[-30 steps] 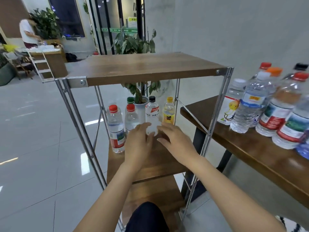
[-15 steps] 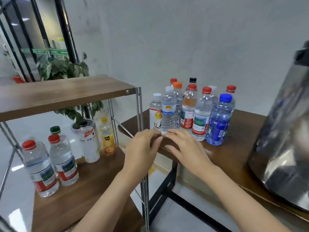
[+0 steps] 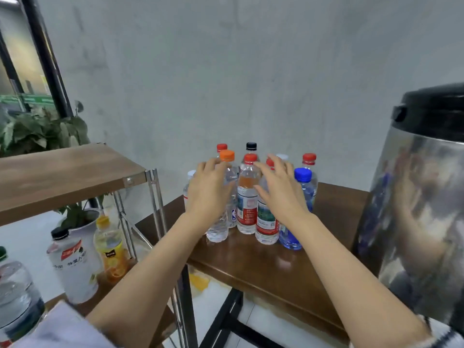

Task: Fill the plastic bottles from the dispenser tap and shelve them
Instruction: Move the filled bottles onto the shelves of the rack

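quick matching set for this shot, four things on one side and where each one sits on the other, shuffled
Things:
1 blue-capped bottle
2 juice bottle
3 dispenser
4 orange-capped bottle

Places:
a lower shelf of the rack
b just past the fingertips of the left hand
c far right of view, black lid
d on the table, front right of the group

Pairs: 1-d, 2-a, 3-c, 4-b

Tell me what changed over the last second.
Both hands left the white black-capped bottle on the shelf rack and swung right to the table: the left hand now reaches the orange-capped bottle, the right hand beside the blue-capped bottle, both open, gripping nothing. All bottles stayed put.
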Motion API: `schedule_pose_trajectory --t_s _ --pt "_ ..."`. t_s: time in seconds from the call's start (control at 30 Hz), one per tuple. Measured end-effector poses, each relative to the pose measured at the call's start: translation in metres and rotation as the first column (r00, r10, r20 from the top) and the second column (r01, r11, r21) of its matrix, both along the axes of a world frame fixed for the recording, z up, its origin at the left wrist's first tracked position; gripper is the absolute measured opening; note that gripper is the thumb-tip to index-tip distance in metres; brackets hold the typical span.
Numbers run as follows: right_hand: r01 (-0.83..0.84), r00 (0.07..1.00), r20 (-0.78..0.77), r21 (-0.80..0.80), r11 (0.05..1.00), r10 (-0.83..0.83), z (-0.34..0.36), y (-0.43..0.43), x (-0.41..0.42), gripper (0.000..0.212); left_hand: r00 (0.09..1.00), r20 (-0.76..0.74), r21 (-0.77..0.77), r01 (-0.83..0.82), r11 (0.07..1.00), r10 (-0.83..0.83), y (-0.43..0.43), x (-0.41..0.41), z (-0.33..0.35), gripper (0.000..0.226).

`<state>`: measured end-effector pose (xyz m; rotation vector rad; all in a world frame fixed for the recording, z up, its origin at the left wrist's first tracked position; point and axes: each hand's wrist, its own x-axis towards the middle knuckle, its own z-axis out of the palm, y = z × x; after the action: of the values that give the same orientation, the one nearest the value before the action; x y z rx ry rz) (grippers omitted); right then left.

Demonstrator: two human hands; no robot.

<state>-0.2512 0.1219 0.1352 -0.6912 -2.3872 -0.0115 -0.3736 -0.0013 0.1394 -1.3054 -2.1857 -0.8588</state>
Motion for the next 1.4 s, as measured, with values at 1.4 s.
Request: schedule_pose_trajectory --t_s 1.4 --pt "-0.028 0.982 -0.190 -0.123 0.992 0.004 -0.034 0.011 -0.026 0.093 0.996 0.006 0.087 0.093 0.992 -0.094 0.033 -0.008 -0.036 0.079"
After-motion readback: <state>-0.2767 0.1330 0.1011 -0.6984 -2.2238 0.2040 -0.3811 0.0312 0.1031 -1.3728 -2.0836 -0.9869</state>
